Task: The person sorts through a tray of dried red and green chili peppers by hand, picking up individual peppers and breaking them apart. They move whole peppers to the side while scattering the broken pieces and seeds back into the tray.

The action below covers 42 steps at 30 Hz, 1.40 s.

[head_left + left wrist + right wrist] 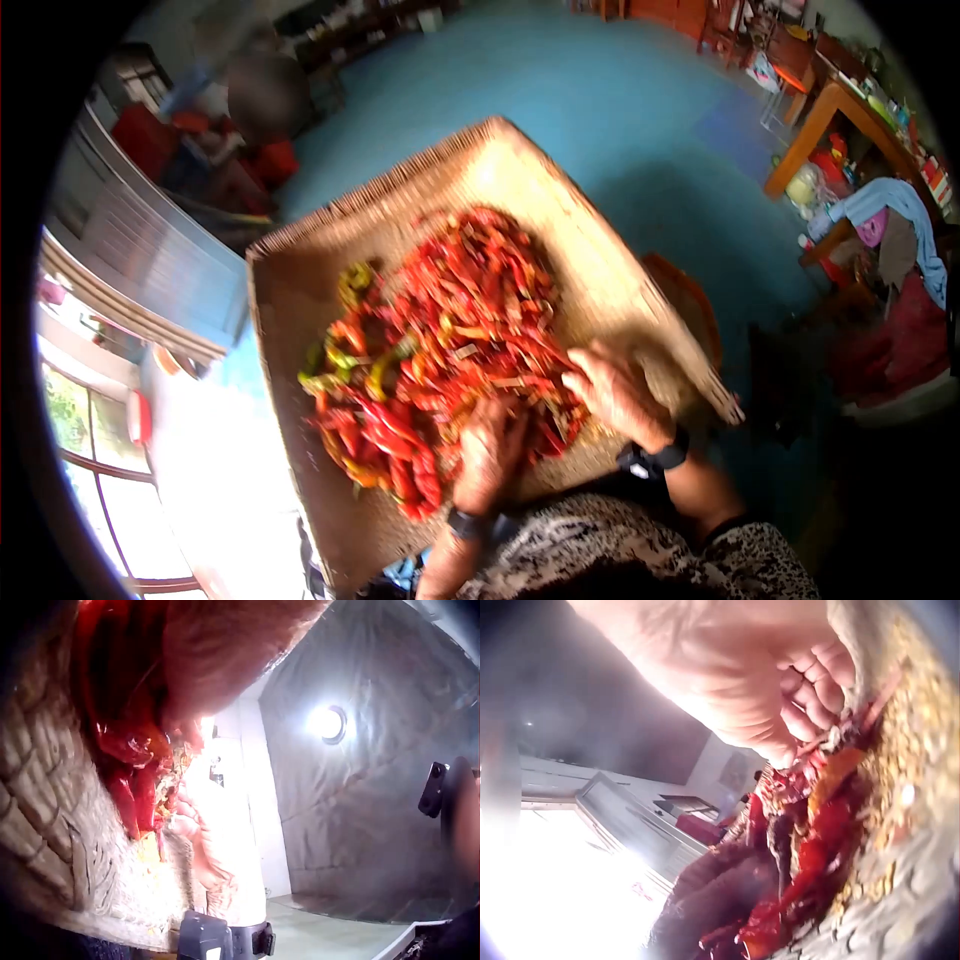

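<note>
A heap of red chili peppers (480,290), some wrinkled, fills the middle of a square woven basket (600,290). At the heap's near edge, the left hand (490,445) reaches down among the peppers with its fingertips hidden. Close up in the left wrist view, one of its fingers lies against a glossy red pepper (124,675); I cannot tell whether that hand grips it. On the right side of the heap is the right hand (620,395). Its fingers (829,686) curl in toward the thumb and pinch torn red chili pieces (795,784).
Several green and yellow peppers (350,360) lie on the heap's left side. Loose yellow seeds (889,817) cover the basket bottom by the right hand. Blue floor (450,80) stretches beyond the basket. A wooden table (830,130) with clutter stands at right, a window (110,460) at left.
</note>
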Tool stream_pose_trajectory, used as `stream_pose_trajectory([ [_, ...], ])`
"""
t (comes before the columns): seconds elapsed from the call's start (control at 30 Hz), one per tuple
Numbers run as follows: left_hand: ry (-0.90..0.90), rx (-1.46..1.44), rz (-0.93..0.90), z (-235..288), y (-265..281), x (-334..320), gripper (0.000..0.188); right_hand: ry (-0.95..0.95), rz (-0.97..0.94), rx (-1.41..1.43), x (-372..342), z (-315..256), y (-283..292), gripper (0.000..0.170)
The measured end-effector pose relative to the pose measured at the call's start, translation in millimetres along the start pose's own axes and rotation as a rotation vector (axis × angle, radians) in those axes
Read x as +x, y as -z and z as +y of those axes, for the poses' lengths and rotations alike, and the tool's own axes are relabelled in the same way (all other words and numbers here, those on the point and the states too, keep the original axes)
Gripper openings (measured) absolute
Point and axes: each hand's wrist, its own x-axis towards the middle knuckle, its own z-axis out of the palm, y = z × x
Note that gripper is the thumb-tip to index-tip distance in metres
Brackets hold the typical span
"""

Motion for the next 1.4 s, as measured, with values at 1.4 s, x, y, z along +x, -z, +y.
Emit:
stream_pose_trajectory([
  [1.4, 0.32, -0.302, 0.005, -1.0, -6.1, -11.7, 0.02, 0.031, -0.123, 0.084, 14.3, -50.0, 20.5, 0.019],
])
